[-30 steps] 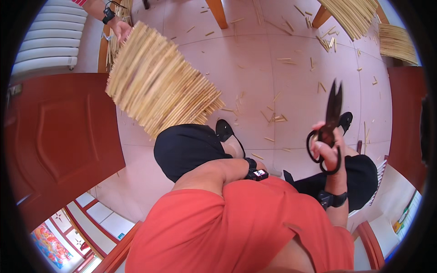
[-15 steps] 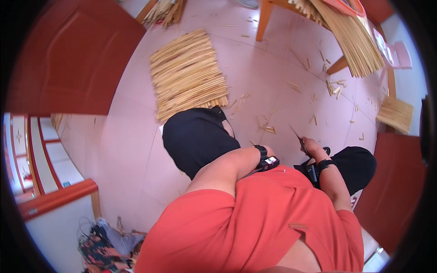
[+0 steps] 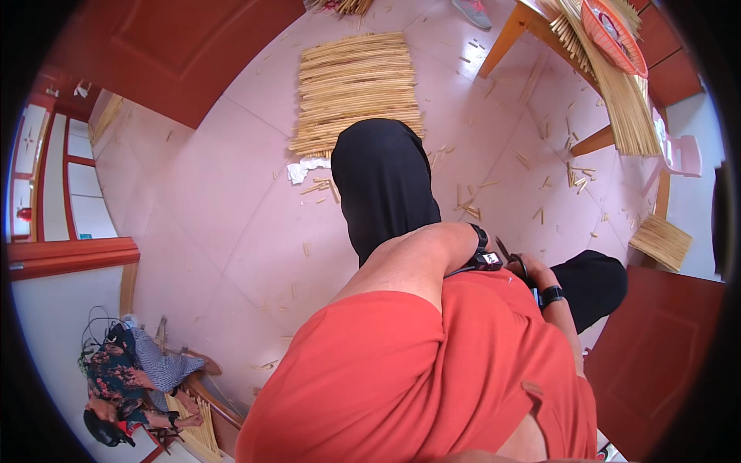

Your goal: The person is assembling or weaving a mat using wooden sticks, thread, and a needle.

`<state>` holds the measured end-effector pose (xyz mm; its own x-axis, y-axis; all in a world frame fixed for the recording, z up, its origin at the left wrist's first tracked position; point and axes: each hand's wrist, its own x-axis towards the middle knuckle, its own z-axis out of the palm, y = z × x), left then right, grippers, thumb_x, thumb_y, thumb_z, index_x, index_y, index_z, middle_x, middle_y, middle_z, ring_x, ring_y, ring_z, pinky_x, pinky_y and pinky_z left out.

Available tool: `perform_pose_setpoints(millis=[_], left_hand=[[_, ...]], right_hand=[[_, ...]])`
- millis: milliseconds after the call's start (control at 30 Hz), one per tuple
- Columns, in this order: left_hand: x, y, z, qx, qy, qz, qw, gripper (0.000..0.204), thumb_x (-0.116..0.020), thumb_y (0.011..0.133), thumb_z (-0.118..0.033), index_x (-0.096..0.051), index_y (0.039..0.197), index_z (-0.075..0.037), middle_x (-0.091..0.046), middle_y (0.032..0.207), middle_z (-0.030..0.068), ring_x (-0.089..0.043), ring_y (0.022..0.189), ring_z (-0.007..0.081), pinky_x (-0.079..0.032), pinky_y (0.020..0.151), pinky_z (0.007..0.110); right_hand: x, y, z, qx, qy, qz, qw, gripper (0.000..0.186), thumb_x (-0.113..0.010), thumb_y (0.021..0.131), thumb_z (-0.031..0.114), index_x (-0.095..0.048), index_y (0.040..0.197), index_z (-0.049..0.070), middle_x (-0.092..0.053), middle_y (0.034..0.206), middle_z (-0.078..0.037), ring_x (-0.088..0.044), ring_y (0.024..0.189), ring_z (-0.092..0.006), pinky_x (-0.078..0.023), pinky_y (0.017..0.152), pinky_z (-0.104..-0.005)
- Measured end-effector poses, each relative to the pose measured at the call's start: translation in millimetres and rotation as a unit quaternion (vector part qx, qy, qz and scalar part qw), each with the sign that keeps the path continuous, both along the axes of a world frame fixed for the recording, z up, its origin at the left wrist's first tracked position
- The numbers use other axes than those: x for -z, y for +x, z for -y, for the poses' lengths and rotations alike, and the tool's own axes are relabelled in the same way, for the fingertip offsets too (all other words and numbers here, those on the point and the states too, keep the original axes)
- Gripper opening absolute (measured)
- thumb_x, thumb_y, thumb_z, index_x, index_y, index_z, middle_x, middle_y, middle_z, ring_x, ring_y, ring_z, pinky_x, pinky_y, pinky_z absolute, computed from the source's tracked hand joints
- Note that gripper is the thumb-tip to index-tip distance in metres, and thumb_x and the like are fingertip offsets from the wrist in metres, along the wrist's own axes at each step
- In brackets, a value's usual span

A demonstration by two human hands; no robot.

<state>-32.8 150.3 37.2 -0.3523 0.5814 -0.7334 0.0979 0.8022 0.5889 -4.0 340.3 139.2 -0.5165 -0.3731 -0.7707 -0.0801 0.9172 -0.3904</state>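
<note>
My right hand (image 3: 542, 273) is in front of my body, between my knees, its fingers closed round a pair of dark scissors (image 3: 526, 268). The pointed blade tip slants up and to the left, and a black handle loop shows by the fingers. My left forearm (image 3: 413, 258) crosses in front of my red shirt, with a black band and a small device at the wrist. The left hand is almost wholly hidden beyond that wrist, close to the scissors. Past my raised left knee lies a mat of thin yellow sticks (image 3: 355, 85) in rows on the floor.
Cut stick pieces (image 3: 469, 210) litter the pink tiles. White crumpled paper (image 3: 305, 170) lies by the mat. At upper right a wooden table (image 3: 505, 38) bears long sticks (image 3: 629, 116) and an orange basket (image 3: 614, 38). Another person (image 3: 143, 378) sits at lower left beside more sticks.
My view has shifted, so the mat and table sit differently and the other person shows more fully. My right hand with the scissors has come closer to my left wrist.
</note>
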Motion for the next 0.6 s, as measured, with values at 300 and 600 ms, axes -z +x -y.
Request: perform_pose_setpoints(millis=[300,600], left_hand=[[3.5,6.3,-5.1,0.001,0.006,0.004,1.0,0.032,-0.061,0.082,-0.035,-0.073,0.104,-0.015,-0.071,0.104,0.0124,-0.067,0.095,0.0294,-0.051,0.083,0.043],[62.3,6.7,24.4,-0.003,-0.011,0.015,1.0,0.031,-0.061,0.081,-0.034,-0.074,0.102,-0.016,-0.071,0.104,0.0131,-0.067,0.097,0.0314,-0.051,0.084,0.044]], right_hand=[[-25.7,11.3,6.2,0.15,0.03,0.063,0.986,0.033,-0.068,0.078,0.024,-0.063,0.101,0.001,-0.069,0.091,-0.013,-0.065,0.08,-0.0231,-0.051,0.071,-0.0369],[-21.7,-24.6,37.7,0.07,0.011,0.086,0.994,0.027,-0.065,0.078,0.024,-0.062,0.092,0.001,-0.069,0.08,-0.017,-0.068,0.079,-0.0307,-0.052,0.066,-0.0414]])
